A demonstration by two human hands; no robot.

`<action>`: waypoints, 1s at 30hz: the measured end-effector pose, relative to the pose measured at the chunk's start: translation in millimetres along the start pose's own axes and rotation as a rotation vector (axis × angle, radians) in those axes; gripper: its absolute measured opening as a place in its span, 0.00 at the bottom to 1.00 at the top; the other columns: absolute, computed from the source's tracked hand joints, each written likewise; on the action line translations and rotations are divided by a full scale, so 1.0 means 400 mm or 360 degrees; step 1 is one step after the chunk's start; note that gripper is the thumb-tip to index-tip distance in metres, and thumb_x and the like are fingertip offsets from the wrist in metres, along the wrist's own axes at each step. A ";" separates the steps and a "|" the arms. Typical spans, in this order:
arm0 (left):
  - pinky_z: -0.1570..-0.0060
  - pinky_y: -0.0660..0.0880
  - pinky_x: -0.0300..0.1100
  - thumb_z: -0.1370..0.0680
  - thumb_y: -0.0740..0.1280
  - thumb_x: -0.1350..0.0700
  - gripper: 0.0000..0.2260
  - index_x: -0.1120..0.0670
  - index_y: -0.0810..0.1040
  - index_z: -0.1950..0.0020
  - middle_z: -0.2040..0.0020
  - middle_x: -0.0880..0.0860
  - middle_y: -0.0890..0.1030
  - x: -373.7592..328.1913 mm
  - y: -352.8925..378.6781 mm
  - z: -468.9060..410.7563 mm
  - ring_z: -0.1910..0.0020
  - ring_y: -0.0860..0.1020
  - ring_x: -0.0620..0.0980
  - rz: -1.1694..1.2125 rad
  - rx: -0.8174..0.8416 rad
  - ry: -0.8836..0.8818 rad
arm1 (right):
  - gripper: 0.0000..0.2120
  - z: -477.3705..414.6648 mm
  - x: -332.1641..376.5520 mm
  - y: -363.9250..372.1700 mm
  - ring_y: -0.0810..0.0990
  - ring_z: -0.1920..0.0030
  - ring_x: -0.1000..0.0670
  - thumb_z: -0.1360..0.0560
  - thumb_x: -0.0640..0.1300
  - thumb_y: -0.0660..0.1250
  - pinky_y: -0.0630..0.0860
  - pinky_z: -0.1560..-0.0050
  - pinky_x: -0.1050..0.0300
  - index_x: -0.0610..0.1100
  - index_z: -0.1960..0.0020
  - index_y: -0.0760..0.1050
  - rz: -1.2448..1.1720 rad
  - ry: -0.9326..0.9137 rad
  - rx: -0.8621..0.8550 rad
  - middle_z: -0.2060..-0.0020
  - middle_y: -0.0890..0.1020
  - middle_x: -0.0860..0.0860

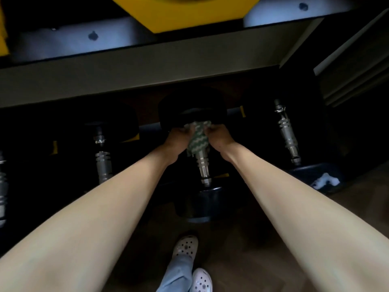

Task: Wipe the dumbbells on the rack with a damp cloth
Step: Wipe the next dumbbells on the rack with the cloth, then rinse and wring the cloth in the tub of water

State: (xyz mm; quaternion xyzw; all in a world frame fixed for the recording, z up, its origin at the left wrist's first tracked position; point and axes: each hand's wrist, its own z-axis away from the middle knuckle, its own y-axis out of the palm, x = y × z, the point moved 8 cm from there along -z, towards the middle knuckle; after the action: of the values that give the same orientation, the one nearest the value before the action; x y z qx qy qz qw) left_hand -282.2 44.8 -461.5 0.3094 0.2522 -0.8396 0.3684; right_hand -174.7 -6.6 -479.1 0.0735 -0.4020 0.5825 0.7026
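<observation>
Our left hand (179,138) and right hand (219,137) both curl their fingers round the cloth (197,141) on the dumbbell handle (203,166), so we should twist through every groove.

The upper shelf beam (147,74) hangs low over the lower shelf (151,128), capping headroom above the far heads. Dark open lanes run front to back on either side of the middle dumbbell (203,165), bounded by the left dumbbell (103,163) and the right dumbbell (286,135). The left grip (179,138) and right grip (219,135), both holding the cloth (197,142), fill the far end of the middle handle. The floor (263,260) before the front edge is open beside two clogs (186,247).
</observation>
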 end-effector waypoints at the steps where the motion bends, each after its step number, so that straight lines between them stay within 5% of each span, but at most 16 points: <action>1: 0.67 0.70 0.28 0.19 0.59 0.55 0.13 0.59 0.75 0.59 0.61 0.54 0.76 -0.001 -0.004 0.001 0.58 0.75 0.51 -0.0122 -0.0001 0.0026 | 0.14 0.004 -0.001 -0.004 0.75 0.40 0.39 0.19 0.41 0.56 0.72 0.42 0.50 0.33 0.40 0.74 0.0091 0.0013 0.0033 0.41 0.77 0.38; 5: 0.77 0.63 0.29 0.19 0.60 0.56 0.17 0.55 0.68 0.69 0.69 0.51 0.70 0.031 0.006 0.044 0.70 0.69 0.46 -0.0498 0.0138 -0.0015 | 0.12 0.050 -0.018 -0.030 0.77 0.43 0.41 0.20 0.40 0.59 0.72 0.50 0.54 0.42 0.62 0.69 0.0391 0.0013 0.0073 0.46 0.78 0.38; 8: 0.78 0.63 0.30 0.20 0.61 0.56 0.13 0.60 0.74 0.61 0.61 0.57 0.77 0.085 0.032 0.097 0.68 0.69 0.47 -0.0853 0.0307 -0.0106 | 0.07 0.108 -0.061 -0.019 0.77 0.52 0.45 0.20 0.40 0.59 0.69 0.57 0.58 0.39 0.54 0.73 0.0666 0.0040 0.0244 0.51 0.78 0.39; 11: 0.76 0.64 0.32 0.21 0.62 0.55 0.12 0.64 0.77 0.50 0.44 0.66 0.78 0.091 0.058 0.142 0.58 0.75 0.55 -0.1132 0.0448 -0.0057 | 0.14 0.157 -0.073 -0.015 0.77 0.43 0.40 0.21 0.40 0.59 0.70 0.53 0.56 0.32 0.42 0.73 0.0981 0.0018 0.0361 0.43 0.78 0.37; 14: 0.65 0.64 0.40 0.20 0.61 0.54 0.15 0.65 0.76 0.43 0.42 0.63 0.77 0.071 0.062 0.174 0.45 0.76 0.59 -0.1334 0.0571 -0.0011 | 0.16 0.192 -0.053 -0.021 0.76 0.42 0.40 0.23 0.40 0.60 0.73 0.49 0.55 0.33 0.38 0.72 0.1102 -0.0016 0.0411 0.41 0.76 0.37; 18: 0.73 0.63 0.33 0.20 0.59 0.59 0.08 0.60 0.77 0.52 0.55 0.56 0.77 0.042 0.052 0.223 0.65 0.70 0.46 -0.1496 0.0717 0.0070 | 0.07 0.249 -0.022 -0.040 0.71 0.57 0.48 0.26 0.41 0.67 0.63 0.71 0.63 0.38 0.52 0.73 0.1035 -0.0067 0.0488 0.58 0.74 0.44; 22: 0.68 0.62 0.34 0.22 0.59 0.61 0.08 0.60 0.78 0.51 0.61 0.53 0.72 0.009 0.024 0.293 0.63 0.69 0.47 -0.1455 0.0735 0.0074 | 0.17 0.327 0.016 -0.065 0.66 0.69 0.54 0.27 0.39 0.66 0.62 0.71 0.62 0.43 0.71 0.63 0.0851 -0.0118 0.0480 0.71 0.68 0.50; 26: 0.69 0.62 0.35 0.22 0.59 0.61 0.07 0.60 0.75 0.56 0.63 0.52 0.71 -0.011 -0.002 0.371 0.65 0.67 0.45 -0.1521 0.0693 0.0065 | 0.17 0.419 0.025 -0.073 0.65 0.70 0.56 0.24 0.40 0.64 0.63 0.69 0.65 0.46 0.70 0.64 0.0801 -0.0097 0.0533 0.70 0.68 0.52; 30: 0.70 0.62 0.32 0.21 0.56 0.61 0.12 0.57 0.70 0.64 0.66 0.49 0.69 -0.097 0.034 0.500 0.68 0.66 0.43 -0.1462 0.0727 0.0030 | 0.13 0.553 0.015 -0.155 0.70 0.66 0.53 0.24 0.40 0.60 0.65 0.67 0.62 0.43 0.67 0.69 0.0293 0.0037 0.0327 0.68 0.72 0.51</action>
State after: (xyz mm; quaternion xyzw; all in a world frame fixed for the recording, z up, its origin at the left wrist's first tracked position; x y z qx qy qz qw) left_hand -317.8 -75.8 -300.5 0.2470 0.1755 -0.9457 -0.1178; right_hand -226.3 -147.6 -305.3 0.1011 -0.3372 0.6835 0.6395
